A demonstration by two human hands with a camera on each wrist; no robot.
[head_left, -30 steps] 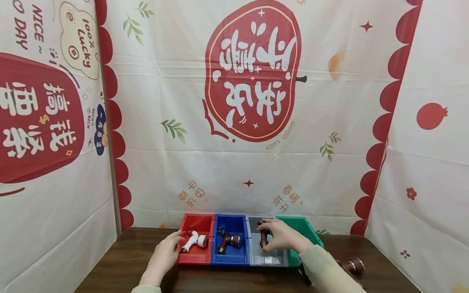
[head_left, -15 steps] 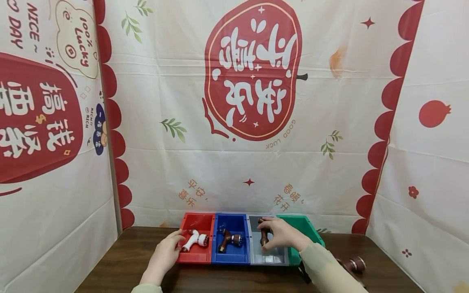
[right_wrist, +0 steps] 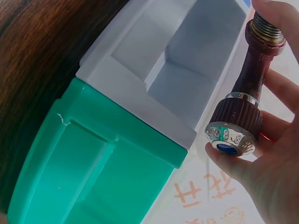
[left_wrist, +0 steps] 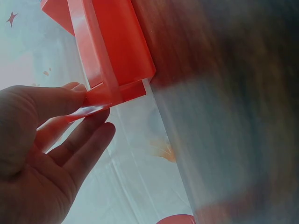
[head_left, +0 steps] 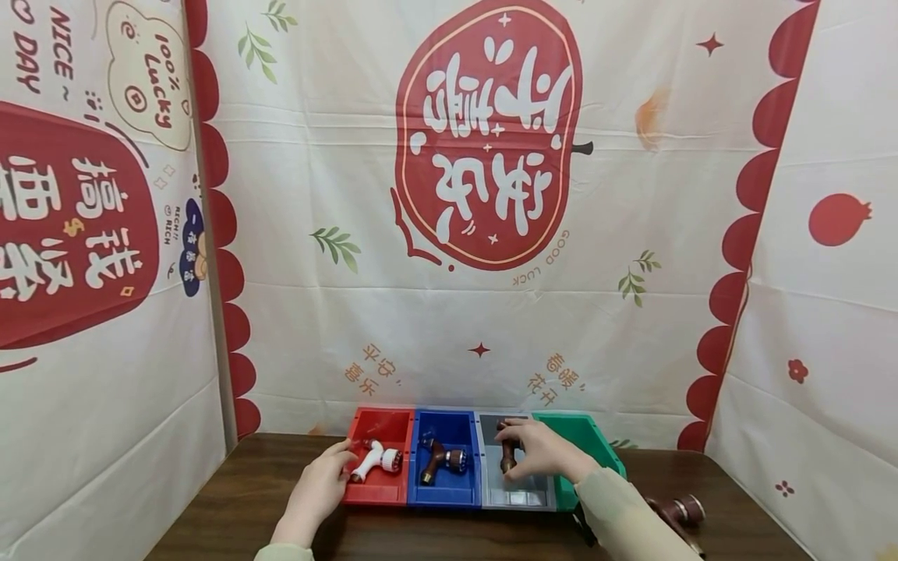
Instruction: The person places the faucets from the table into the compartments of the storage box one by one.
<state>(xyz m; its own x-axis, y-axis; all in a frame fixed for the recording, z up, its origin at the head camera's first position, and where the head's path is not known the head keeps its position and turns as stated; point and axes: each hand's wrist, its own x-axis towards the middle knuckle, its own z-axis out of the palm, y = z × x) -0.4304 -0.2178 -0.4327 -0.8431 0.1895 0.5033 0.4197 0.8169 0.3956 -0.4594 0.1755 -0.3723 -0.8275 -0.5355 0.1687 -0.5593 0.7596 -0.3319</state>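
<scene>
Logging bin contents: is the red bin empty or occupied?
Occupied: the head view shows a white tap lying inside the red bin, whose edge the left hand pinches.

White cloth walls (head_left: 435, 315) around a dark-brown wooden bench (head_left: 231, 499)
A large red rounded emblem (head_left: 489, 136) is printed behind.

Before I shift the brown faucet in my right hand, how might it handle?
The brown faucet is likely stiff, since its body looks hard. The metal-looking threads suggest it could feel heavy for its size. Its glossy neck may be slippery, while the ribbed collar probably offers better grip.
</scene>
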